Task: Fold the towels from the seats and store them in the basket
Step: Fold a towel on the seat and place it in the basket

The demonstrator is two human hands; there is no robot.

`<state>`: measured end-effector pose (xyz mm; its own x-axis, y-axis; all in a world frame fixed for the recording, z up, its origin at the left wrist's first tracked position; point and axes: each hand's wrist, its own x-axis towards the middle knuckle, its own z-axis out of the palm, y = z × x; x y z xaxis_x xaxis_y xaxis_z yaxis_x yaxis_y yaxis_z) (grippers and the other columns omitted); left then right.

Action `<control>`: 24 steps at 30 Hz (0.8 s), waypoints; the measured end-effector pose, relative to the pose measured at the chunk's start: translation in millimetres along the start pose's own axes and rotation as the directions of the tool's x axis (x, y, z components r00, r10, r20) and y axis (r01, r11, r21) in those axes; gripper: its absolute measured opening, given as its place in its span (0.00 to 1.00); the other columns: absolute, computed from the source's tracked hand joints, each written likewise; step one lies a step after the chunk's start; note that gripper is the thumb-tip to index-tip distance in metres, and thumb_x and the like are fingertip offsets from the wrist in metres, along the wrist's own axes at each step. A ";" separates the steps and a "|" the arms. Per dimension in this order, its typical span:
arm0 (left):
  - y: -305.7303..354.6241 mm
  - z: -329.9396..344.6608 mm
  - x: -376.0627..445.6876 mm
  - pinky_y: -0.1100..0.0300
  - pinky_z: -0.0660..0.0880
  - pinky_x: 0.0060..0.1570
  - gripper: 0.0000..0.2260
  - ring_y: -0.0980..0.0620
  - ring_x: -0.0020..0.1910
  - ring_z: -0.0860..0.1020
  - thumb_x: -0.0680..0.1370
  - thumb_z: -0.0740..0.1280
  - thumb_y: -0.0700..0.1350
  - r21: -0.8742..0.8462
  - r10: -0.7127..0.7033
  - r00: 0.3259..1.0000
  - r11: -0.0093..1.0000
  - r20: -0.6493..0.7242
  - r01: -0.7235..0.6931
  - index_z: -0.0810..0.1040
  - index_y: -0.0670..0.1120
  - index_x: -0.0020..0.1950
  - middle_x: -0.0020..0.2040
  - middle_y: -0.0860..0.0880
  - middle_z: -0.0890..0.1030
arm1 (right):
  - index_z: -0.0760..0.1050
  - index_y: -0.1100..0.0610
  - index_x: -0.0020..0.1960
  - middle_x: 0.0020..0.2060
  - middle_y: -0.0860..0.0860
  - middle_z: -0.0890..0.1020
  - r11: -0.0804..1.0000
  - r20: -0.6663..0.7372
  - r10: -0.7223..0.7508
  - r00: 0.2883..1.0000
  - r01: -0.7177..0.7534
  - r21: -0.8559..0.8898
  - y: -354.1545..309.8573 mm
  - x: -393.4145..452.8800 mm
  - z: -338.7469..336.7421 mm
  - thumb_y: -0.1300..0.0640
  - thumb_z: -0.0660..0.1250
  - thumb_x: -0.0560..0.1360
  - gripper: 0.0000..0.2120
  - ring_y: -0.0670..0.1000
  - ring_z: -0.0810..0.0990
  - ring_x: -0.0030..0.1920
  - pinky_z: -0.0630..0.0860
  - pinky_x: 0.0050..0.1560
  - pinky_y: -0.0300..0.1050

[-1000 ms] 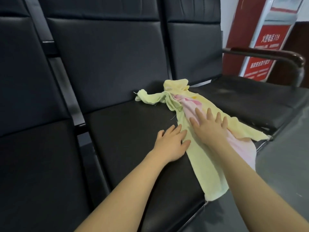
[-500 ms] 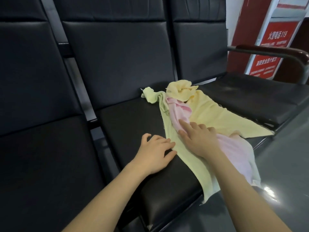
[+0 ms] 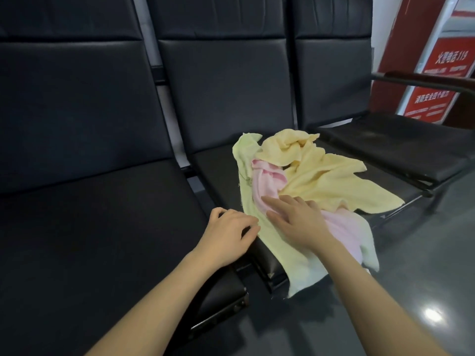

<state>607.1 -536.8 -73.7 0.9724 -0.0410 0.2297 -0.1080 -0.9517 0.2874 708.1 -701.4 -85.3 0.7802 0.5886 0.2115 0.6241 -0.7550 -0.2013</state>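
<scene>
Item: three tangled towels on the middle seat (image 3: 221, 176) of a row of black padded seats, centre of the frame; basket not in view. Nearest, lower centre: the pale green towel (image 3: 280, 250) droops over the seat's front edge toward the grey floor (image 3: 411, 265), with a tail of the pink towel (image 3: 344, 227) hanging beside it at lower right. Risk: a pull on any one cloth while the three are interlocked could drag the hanging ends off the edge and drop the whole heap on the floor; the slick seat cover would likely give little hold. Left hand (image 3: 228, 235): fingers loosely curled, resting on the seat's front corner just beside the green towel's edge, grasping nothing as far as can be seen. Right hand (image 3: 295, 219): flat, fingers spread, pressing down on the pink and green cloth, not gripping. Farther, centre to centre right: the yellow towel (image 3: 334, 181) lies spread across the seat, its back end bunched in a crumpled knot near the backrest. Condition: all unfolded, wrinkled, thin and limp, with frayed hems. Upper right: red sign (image 3: 437, 80) behind an armrest (image 3: 421, 82).
</scene>
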 end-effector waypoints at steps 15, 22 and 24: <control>-2.4 -5.5 84.3 0.60 0.51 0.56 0.16 0.57 0.70 0.64 0.83 0.53 0.51 -0.161 -0.074 0.997 0.984 0.022 0.076 0.70 0.57 0.69 0.70 0.59 0.69 | 0.82 0.49 0.44 0.38 0.41 0.76 0.945 -0.563 0.197 0.803 -0.002 0.328 -4.7 16.5 12.1 0.50 0.62 0.76 0.10 0.48 0.75 0.42 0.53 0.46 0.45; -5.9 -12.6 84.1 0.53 0.60 0.71 0.13 0.60 0.65 0.69 0.82 0.58 0.49 -0.559 -0.161 0.976 0.828 -0.145 0.054 0.78 0.55 0.62 0.62 0.59 0.77 | 0.83 0.49 0.45 0.41 0.43 0.80 0.914 -0.601 -0.008 0.799 0.250 0.320 -3.6 22.5 -2.0 0.48 0.62 0.76 0.12 0.46 0.75 0.43 0.58 0.48 0.45; -6.0 -11.0 88.9 0.52 0.59 0.71 0.14 0.59 0.66 0.69 0.82 0.57 0.49 -0.444 -0.095 0.991 0.895 -0.098 0.042 0.77 0.55 0.64 0.65 0.58 0.75 | 0.83 0.49 0.48 0.46 0.44 0.80 0.916 -0.532 0.149 0.834 0.086 0.391 6.6 27.6 -8.9 0.46 0.61 0.77 0.13 0.48 0.75 0.49 0.58 0.51 0.45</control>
<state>691.9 -531.4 -44.8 0.9533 0.0798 0.2914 -0.1476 -0.7184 0.6798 733.4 -692.7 -72.3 0.7214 0.2249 0.6549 0.6551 -0.5283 -0.5402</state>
